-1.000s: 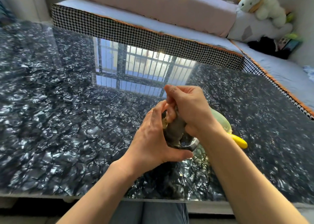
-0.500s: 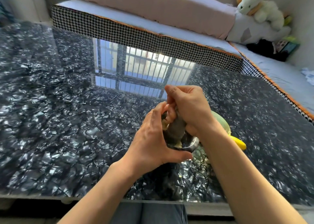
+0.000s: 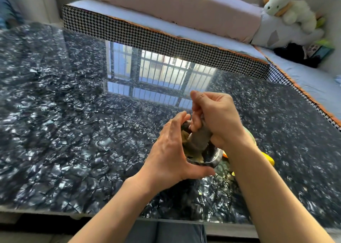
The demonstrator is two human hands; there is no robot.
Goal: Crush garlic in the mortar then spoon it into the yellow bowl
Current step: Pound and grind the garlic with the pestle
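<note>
The right hand (image 3: 217, 121) is clenched in a fist round the upper part of the grey pestle (image 3: 199, 139), thumb uppermost, its forearm coming in steeply from the lower right. The pestle leans a little to the right, and its thick lower end stands inside the mortar (image 3: 215, 158). The left hand (image 3: 169, 150) cups the mortar's left side: the fingers curve round the far rim, the thumb lies along the near rim, and the wrist is bent with the forearm rising from the bottom edge of the view.

The mortar stands on the dark, glossy counter (image 3: 73, 132), close to its near edge. Only a short arc of its rim and right wall shows between the two hands. Pale yellowish bits, probably the garlic (image 3: 193, 157), lie against the inner wall beside the pestle, though too little shows to tell how far they are crushed.

The yellow bowl (image 3: 250, 133) sits just behind the right wrist, which covers nearly all of it; only a pale greenish sliver of rim peeks out. A bright yellow handle-like piece (image 3: 268, 158) juts out to the right of that forearm; its other end is hidden.

A bench cushion (image 3: 166, 39) with a houndstooth edge runs beyond the counter, and a plush sheep (image 3: 287, 8) sits in the far corner.
</note>
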